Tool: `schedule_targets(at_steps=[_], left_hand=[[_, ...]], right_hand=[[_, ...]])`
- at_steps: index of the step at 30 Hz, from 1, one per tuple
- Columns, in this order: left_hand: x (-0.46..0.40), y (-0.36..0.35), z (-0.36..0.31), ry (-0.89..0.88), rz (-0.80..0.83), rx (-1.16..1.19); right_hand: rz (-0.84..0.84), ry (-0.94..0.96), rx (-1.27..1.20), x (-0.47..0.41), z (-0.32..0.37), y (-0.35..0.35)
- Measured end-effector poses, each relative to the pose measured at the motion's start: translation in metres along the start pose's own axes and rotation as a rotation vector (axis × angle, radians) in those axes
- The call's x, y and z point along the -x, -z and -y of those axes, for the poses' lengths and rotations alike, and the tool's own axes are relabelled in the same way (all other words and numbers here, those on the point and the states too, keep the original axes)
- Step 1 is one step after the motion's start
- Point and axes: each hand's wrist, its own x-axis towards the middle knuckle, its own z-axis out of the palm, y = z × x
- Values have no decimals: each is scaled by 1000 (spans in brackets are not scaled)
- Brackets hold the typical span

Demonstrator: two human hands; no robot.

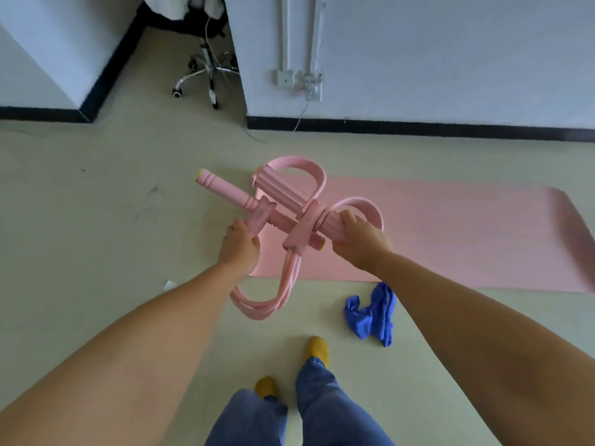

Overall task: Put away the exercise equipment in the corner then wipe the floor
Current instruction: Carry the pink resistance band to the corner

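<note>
Both hands are holding the pink foam pedal resistance puller (pixel 286 214) above the floor (pixel 96 220): left hand (pixel 240 244) gripping its handle strap, right hand (pixel 357 238) clasping the ribbed pedal. The pink yoga mat (pixel 450 233) is lying unrolled by the wall; the crumpled blue cloth (pixel 373 312) is waiting, so wiping looks unstarted.

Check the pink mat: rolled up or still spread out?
Spread. The pink mat lies flat on the floor along the wall, with no rolled section visible.
</note>
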Motion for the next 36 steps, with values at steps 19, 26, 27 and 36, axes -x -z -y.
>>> schedule_targets(at_steps=[19,26,27,36], left_hand=[[129,-85,-151,-626,436,-284],[203,-166,-245,-781,495,-351],[216,-181,-259,-797,502,-353],[346,-313,-384,-903,607,-366]], right_hand=[[-339,-614,-166,269,-122,-13],[-413,-719,-170,361,-223,3],[-410,-735,-170,375,-242,6],[-438,-942,-242,507,-399,29]])
